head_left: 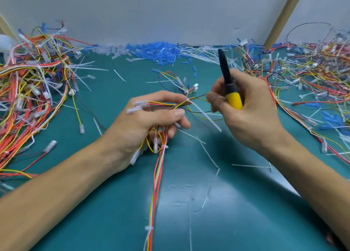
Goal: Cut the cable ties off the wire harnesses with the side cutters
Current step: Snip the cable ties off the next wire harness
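A harness (pixel 156 175) of red, yellow and white wires is gripped in the left hand (pixel 140 125), whose fingers are curled round it. A white cable tie (pixel 204 115) is fastened on the harness, its tail sticking out rightward. Just right of the harness, the cutters (pixel 230 85) are held in the right hand (pixel 251 116), fingers closed round the yellow-and-black handle; the blades are hidden. A green mat (pixel 246 203) lies beneath the harness. A left heap (pixel 32 80) and a right heap (pixel 312 74) of wires flank it, and blue caps (pixel 155 49) are strewn beyond it.

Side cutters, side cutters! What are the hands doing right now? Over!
Left hand grips wire harness. Right hand grips side cutters, tips hidden. White cable tie on wires between hands. Loose cut ties litter mat.
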`<state>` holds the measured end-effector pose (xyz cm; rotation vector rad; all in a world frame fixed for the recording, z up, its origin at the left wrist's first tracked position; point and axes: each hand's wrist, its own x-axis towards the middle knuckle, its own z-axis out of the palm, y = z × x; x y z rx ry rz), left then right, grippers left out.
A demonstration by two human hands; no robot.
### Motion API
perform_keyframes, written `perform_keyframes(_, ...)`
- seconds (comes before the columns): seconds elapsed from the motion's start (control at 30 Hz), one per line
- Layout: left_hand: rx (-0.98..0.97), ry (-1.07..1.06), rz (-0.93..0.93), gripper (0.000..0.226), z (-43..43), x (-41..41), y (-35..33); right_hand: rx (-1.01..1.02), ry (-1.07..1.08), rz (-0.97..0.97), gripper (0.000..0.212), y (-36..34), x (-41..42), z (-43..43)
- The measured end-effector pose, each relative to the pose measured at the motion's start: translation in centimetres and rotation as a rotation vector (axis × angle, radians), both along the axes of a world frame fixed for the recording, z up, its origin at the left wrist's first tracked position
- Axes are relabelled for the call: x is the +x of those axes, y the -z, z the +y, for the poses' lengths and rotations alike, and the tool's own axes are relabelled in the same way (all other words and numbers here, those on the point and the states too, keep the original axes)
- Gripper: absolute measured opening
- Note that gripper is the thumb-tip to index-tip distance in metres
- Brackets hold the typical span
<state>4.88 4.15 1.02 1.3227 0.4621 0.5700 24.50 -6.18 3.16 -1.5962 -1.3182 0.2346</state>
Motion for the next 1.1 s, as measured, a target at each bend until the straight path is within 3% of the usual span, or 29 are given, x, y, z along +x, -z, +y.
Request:
perform_keyframes(0.13, 0.217, -0.151, -0.006, 0.016, -0.10, 0.04, 0.18, -0.056, 0.030, -0.078, 0.014, 0.16, 0.09, -0.01)
perform_keyframes(0.2, 0.267, -0.185, -0.017, 0.013, -0.08, -0.10, 0.18, -0.077, 0.054, -0.207, 0.017, 0.29, 0.32, -0.07)
perform_keyframes(0.37, 0.248, -0.243, -0.038, 0.010, 0.15, -0.31, 0.00, -0.071, 0.054, -0.606, 0.021, 0.12, 0.71, -0.47)
perform_keyframes(0.57, 0.219, -0.266, -0.059, 0.010, 0.20, -0.17, -0.10, -0.148, 0.035, -0.830, 0.026, -0.13, 0.83, -0.82)
perform_keyframes(0.7, 0.234, -0.265, -0.058, 0.010, -0.05, -0.16, -0.06, -0.144, 0.040, -0.850, 0.031, -0.07, 0.70, -0.97)
perform_keyframes(1.1, 0.266, -0.256, -0.085, 0.011, 0.02, -0.40, -0.38, -0.138, -0.031, -0.668, 0.022, 0.24, 0.56, -0.68)
